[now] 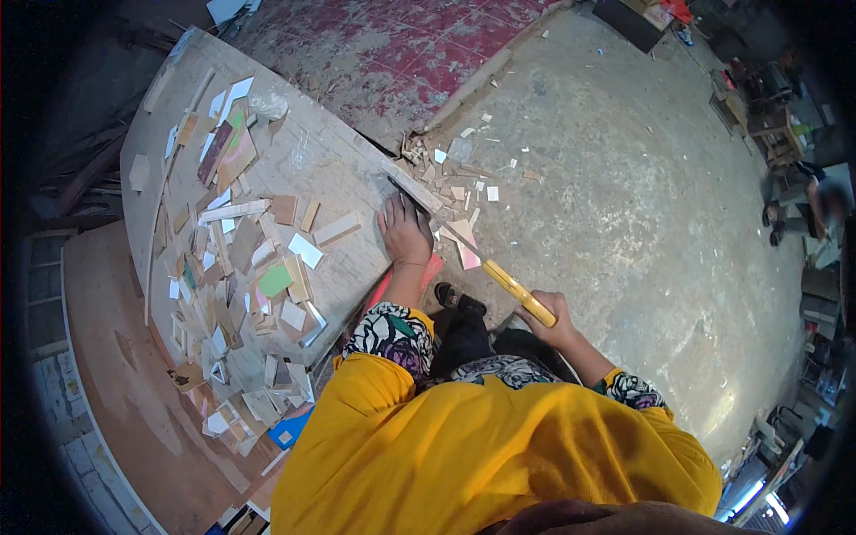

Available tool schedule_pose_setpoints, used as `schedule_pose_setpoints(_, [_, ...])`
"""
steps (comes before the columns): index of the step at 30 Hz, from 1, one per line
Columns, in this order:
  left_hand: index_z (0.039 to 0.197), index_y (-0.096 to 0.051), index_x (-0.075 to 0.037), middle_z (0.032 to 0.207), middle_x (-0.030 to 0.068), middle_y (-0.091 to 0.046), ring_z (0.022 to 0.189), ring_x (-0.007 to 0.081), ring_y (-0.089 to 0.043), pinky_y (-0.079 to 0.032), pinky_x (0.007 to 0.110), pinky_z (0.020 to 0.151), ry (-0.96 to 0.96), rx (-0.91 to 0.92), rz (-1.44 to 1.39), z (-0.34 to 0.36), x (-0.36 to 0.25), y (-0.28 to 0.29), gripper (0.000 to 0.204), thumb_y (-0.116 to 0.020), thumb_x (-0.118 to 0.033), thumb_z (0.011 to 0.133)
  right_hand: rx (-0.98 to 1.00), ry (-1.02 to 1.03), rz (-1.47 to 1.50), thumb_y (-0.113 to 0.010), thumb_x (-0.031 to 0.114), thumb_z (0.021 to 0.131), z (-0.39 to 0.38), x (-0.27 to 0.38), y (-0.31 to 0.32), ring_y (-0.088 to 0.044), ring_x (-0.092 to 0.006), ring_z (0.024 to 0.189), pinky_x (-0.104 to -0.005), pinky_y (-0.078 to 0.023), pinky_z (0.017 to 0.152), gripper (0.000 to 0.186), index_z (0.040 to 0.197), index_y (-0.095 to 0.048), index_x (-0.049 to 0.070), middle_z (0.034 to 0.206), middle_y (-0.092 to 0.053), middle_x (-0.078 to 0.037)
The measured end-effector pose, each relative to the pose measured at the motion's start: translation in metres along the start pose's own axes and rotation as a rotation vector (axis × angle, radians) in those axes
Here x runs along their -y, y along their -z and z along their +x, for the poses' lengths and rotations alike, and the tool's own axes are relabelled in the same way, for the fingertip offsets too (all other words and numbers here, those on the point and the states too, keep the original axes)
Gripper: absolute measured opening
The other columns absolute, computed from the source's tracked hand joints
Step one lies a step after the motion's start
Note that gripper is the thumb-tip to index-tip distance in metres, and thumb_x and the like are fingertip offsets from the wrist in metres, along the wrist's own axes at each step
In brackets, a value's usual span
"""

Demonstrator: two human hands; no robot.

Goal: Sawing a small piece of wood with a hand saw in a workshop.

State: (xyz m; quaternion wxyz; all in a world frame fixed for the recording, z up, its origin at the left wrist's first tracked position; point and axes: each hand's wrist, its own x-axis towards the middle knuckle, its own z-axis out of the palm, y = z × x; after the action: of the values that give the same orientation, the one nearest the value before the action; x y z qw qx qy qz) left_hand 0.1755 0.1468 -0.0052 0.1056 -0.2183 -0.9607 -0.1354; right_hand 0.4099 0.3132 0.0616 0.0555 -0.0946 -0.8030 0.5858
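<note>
My right hand (555, 321) is closed around the yellow handle of a handsaw (506, 281). Its long thin blade slants away up to the left and crosses the edge of the worktable (334, 169). At that edge my left hand (407, 239) grips a dark piece of board (423, 212) and presses it down beside the blade. The hand covers much of this piece, so its full shape is hidden. Whether the teeth touch it, I cannot tell.
Many wood and board offcuts (241, 241) lie across the left of the table. Scraps (464, 192) litter the concrete floor beyond the blade. A brown board (116, 357) lies at far left. Another person (816, 209) is at the far right, near cluttered furniture.
</note>
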Motion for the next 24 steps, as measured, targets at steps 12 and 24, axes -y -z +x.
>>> schedule_pose_setpoints(12, [0.13, -0.039, -0.001, 0.139, 0.0134, -0.036, 0.13, 0.0277, -0.03, -0.017, 0.045, 0.107, 0.074, 0.049, 0.065, 0.006, 0.001, 0.001, 0.053, -0.046, -0.018, 0.08, -0.039, 0.105, -0.095, -0.064, 0.016, 0.076, 0.018, -0.008, -0.029, -0.053, -0.0364, 0.056, -0.0388, -0.041, 0.049, 0.017, 0.072, -0.054, 0.004, 0.064, -0.052, -0.016])
schedule_pose_setpoints(24, [0.123, -0.04, 0.001, 0.121, 0.0172, -0.042, 0.113, 0.0333, -0.039, -0.026, 0.047, 0.1, 0.041, -0.074, 0.016, 0.0, -0.002, 0.004, 0.056, -0.057, -0.012, 0.071, -0.036, 0.013, 0.004, -0.066, 0.015, 0.075, 0.014, -0.002, -0.03, -0.054, -0.0366, 0.057, -0.0378, -0.042, 0.05, 0.016, 0.074, -0.056, 0.003, 0.065, -0.054, -0.017])
